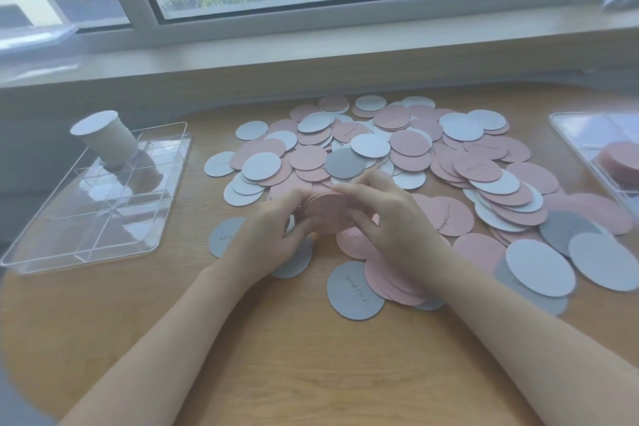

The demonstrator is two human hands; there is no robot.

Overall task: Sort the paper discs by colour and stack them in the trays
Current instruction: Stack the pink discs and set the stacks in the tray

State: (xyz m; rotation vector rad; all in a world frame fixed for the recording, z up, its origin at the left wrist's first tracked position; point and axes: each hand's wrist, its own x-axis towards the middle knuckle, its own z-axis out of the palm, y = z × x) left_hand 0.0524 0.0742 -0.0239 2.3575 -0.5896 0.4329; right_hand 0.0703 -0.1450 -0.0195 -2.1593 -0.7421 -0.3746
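A wide heap of pink and grey-white paper discs [397, 156] covers the middle and right of the wooden table. Just above the heap's near edge, a small stack of pink discs [326, 209] is held between both hands. My left hand [273, 235] grips its left side with curled fingers. My right hand [387, 214] grips its right side, fingers over the top. A clear divided tray [41, 254] on the left holds a tall stack of grey-white discs [105, 137]. At the right edge, another clear tray [562, 128] holds a pink stack [619, 162].
The table's far side meets a white window sill [311, 45] under a large window. Grey discs [354, 290] lie singly near my forearms. Bare wood [259, 356] shows between the heap and the table's near edge.
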